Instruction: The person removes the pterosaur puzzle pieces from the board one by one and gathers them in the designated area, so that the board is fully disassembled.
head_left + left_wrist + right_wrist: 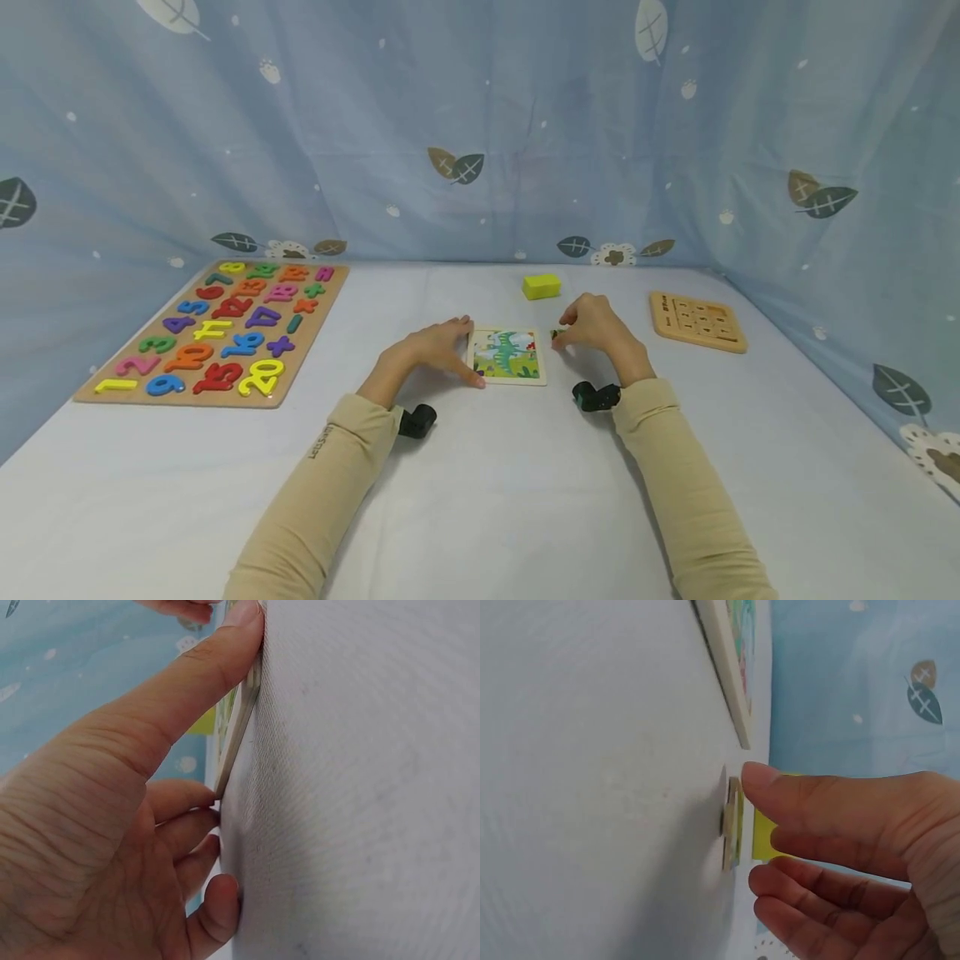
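Observation:
In the head view, a small wooden-framed jigsaw puzzle (pixel 507 356) with a green dinosaur picture lies flat mid-table. My left hand (pixel 442 346) is at its left side, the thumb touching the near left corner and the fingertips by the far left corner. The left wrist view shows this hand (pixel 142 795) spread along the frame's edge (pixel 238 731). To the puzzle's right, my right hand (pixel 596 323) is low over a small jigsaw piece (pixel 556 334). In the right wrist view, the piece (pixel 733 829) is by the thumb tip, apart from the other fingertips.
Behind the puzzle stands a yellow-green block (pixel 542 287). A wooden board with coloured numbers (pixel 296 367) lies at the left, and a small wooden number tile board (pixel 697 322) at the right. A blue leaf-print curtain (pixel 510 100) borders the white-covered table (pixel 495 500).

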A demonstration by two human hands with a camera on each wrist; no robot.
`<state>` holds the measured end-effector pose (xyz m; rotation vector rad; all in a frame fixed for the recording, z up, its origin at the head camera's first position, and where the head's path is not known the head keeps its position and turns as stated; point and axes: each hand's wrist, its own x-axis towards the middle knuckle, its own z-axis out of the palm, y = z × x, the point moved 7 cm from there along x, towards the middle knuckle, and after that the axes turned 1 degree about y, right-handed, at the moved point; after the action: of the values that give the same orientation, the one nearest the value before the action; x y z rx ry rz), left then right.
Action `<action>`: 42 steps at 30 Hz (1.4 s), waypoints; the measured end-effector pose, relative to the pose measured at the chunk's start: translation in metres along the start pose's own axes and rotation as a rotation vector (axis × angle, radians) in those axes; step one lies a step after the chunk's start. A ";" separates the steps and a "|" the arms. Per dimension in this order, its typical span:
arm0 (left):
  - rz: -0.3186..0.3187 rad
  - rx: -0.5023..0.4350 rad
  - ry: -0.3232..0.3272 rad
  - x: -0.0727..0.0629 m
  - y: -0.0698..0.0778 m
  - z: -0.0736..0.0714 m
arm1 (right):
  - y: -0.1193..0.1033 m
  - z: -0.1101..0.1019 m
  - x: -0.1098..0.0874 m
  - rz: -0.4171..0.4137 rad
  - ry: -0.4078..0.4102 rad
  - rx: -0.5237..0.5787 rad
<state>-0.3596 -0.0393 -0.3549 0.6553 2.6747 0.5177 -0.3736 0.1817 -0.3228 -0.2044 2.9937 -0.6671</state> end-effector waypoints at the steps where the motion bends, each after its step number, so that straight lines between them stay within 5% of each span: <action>1: 0.002 0.002 0.000 0.000 0.000 0.000 | -0.001 -0.001 0.000 -0.001 0.003 0.002; 11: -0.003 0.003 -0.001 0.000 0.000 -0.001 | -0.005 0.001 0.001 0.014 -0.007 0.039; 27: -0.013 0.008 -0.014 0.000 0.000 -0.001 | -0.055 0.026 0.008 -0.148 -0.044 0.078; 42: -0.026 0.014 -0.018 0.000 0.001 0.000 | -0.074 0.043 0.020 -0.103 -0.158 -0.035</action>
<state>-0.3593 -0.0384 -0.3544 0.6251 2.6682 0.4847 -0.3807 0.0943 -0.3304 -0.3954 2.8609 -0.5781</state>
